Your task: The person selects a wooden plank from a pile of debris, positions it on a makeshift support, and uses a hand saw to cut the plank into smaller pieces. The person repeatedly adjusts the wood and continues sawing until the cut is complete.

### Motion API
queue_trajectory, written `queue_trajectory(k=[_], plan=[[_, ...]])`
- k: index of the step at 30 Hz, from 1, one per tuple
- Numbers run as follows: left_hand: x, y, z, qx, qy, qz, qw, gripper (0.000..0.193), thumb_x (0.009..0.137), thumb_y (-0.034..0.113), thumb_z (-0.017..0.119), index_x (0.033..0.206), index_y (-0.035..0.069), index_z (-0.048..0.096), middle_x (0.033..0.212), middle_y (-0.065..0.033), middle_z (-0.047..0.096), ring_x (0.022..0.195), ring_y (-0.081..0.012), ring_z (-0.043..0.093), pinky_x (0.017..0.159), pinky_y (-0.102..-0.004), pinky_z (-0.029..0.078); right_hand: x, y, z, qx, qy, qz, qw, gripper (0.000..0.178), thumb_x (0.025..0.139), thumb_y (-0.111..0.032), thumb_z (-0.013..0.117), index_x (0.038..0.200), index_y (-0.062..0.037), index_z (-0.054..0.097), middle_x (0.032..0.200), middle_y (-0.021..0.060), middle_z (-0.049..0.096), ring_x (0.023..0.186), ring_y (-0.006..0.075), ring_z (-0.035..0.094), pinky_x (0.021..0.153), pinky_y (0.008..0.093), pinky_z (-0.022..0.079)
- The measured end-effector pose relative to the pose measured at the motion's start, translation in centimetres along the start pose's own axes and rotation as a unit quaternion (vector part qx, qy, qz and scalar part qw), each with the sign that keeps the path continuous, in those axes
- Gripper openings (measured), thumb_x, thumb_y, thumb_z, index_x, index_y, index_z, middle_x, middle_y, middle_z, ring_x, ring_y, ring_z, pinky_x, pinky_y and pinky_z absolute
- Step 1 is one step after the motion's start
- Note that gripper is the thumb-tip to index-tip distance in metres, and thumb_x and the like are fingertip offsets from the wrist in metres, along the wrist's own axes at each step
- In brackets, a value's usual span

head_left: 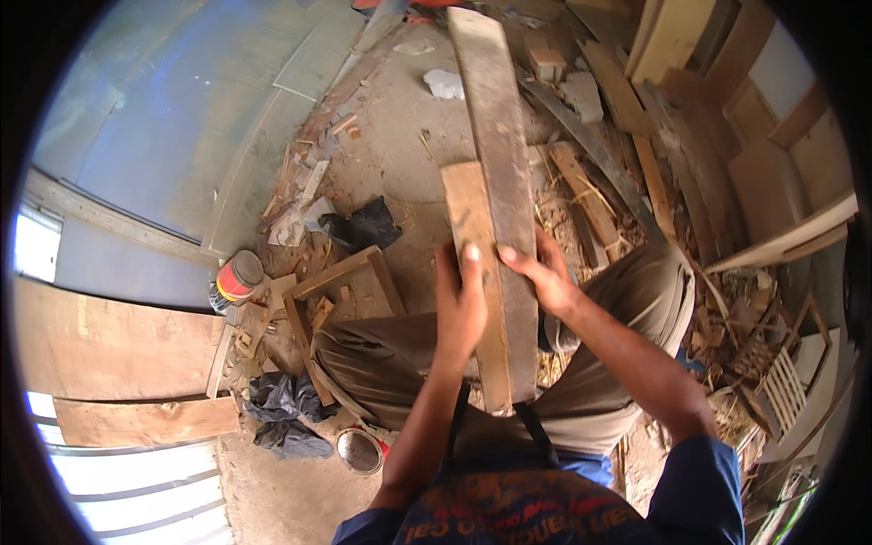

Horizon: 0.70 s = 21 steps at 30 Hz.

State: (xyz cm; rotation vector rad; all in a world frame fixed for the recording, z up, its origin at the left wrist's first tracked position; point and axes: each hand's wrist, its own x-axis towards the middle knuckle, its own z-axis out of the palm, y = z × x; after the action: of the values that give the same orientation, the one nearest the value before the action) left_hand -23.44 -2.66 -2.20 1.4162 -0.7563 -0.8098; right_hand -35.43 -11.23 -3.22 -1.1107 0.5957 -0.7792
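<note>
- Well, the long board [498, 118] runs up between my knees.
- My right hand [547, 283] is partly curled round the long board's right edge, thumb laid across its face.
- The short board [470, 209] sits against the long board's left side, its top end lower.
- My left hand [461, 309], left of the long board, grips the short board, thumb on its face.
- Farther left of the long board lie a black bag [368, 224], a frame [331, 273] and a can [240, 278].

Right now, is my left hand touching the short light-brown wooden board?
Touching. The head view shows the left hand with its thumb resting on the short light-brown wooden board's upper face.
</note>
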Motion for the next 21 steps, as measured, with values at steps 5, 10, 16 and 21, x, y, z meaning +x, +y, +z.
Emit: queue_trajectory(k=[5,10,16,21], plan=[[-2.9,1.9,1.3,0.057,0.042,0.123,0.990,0.068,0.099,0.031,0.062,0.142,-0.011,0.030,0.129,-0.0327,0.051,0.120,-0.0382,0.055,0.103,-0.0441,0.042,-0.9,0.6,-1.6,0.171,-0.060,0.108,0.977,0.071,0.082,-0.030,0.071,0.142,0.0017,0.049,0.131,0.0192,0.062,0.117,0.0298,0.062,0.099,0.0442,0.052],[-5.4,3.5,1.6,0.149,0.022,0.172,0.974,0.073,0.097,0.025,0.063,0.144,-0.011,0.021,0.134,-0.0299,0.043,0.125,-0.0335,0.047,0.108,-0.0458,0.036,-1.7,2.0,-4.0,0.293,-0.164,0.082,0.938,0.081,0.079,-0.035,0.076,0.146,-0.0001,0.047,0.138,0.0190,0.059,0.126,0.0344,0.058,0.110,0.0466,0.044],[-6.6,4.2,1.4,0.146,0.010,0.182,0.972,0.081,0.095,0.030,0.067,0.144,-0.013,0.020,0.135,-0.0321,0.040,0.125,-0.0345,0.046,0.107,-0.0467,0.036,-2.4,3.0,-4.5,0.327,-0.144,0.091,0.930,0.078,0.071,-0.024,0.081,0.141,-0.0016,0.053,0.132,0.0158,0.065,0.120,0.0327,0.062,0.106,0.0447,0.048],[-6.7,3.7,1.8,0.106,0.035,0.209,0.971,0.077,0.098,0.035,0.063,0.145,-0.011,0.023,0.135,-0.0293,0.043,0.123,-0.0321,0.049,0.106,-0.0451,0.038,-3.1,1.0,-4.1,0.256,-0.105,0.079,0.958,0.080,0.070,-0.023,0.079,0.141,0.0000,0.051,0.133,0.0152,0.063,0.121,0.0297,0.060,0.104,0.0418,0.048]])
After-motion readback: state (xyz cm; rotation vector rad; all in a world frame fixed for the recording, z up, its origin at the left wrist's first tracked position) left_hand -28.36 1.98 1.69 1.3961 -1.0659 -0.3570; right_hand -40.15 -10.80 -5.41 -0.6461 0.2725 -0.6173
